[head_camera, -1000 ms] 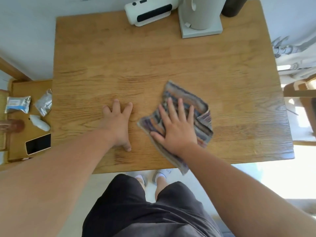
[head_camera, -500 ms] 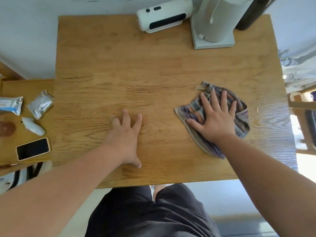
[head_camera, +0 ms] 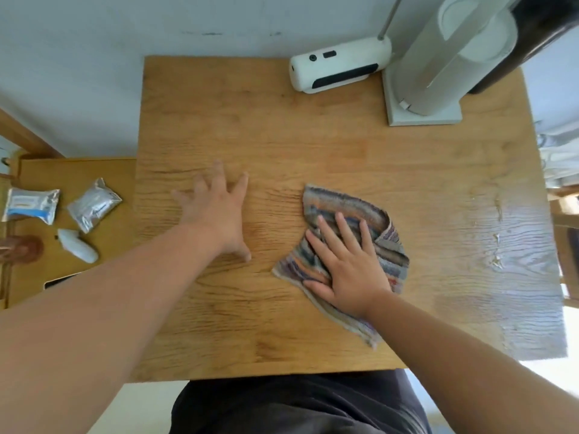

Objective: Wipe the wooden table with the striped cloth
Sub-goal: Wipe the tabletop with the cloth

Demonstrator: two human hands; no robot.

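Observation:
The striped cloth (head_camera: pixel 340 205) lies crumpled on the wooden table (head_camera: pixel 282 136), a little right of the middle. My right hand (head_camera: pixel 347 264) lies flat on top of it, fingers spread, and presses it against the wood. One corner of the cloth trails toward the near edge under my wrist. My left hand (head_camera: pixel 216 214) rests flat on the bare table to the left of the cloth, fingers apart, holding nothing.
A white oblong device (head_camera: pixel 338 68) and a tall white appliance on a square base (head_camera: pixel 438 73) stand at the back right. Wet streaks (head_camera: pixel 498 245) shine on the table's right side. A lower side table (head_camera: pixel 78 170) at the left holds foil packets (head_camera: pixel 94 208), a small white object and a phone.
My right hand slid the cloth to the right across the table, then back left toward the middle. My left hand stayed pressed on the table in about the same spot.

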